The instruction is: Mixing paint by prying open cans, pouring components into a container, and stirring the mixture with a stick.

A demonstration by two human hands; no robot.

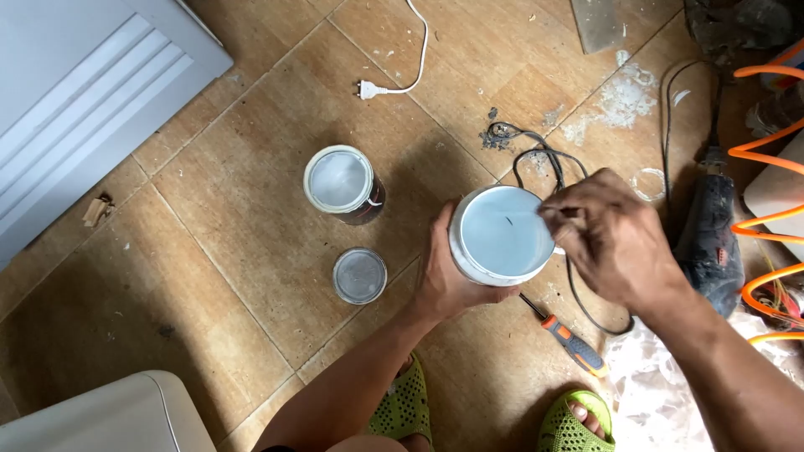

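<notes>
My left hand (444,276) grips the side of a white container (500,237) full of pale blue-white paint, held above the tiled floor. My right hand (607,238) rests its pinched fingers on the container's right rim; what is between the fingertips I cannot tell. A small dark speck floats on the paint. To the left on the floor stands an open paint can (343,182) with whitish paint, and its round metal lid (359,275) lies just below it.
A screwdriver (572,339) with an orange and blue handle lies near my green sandals (575,425). A dark power drill (708,238) with black cable, orange hose (766,142), white plug (367,89), a grey panelled door (75,92) and plastic sheeting (662,393) surround the spot.
</notes>
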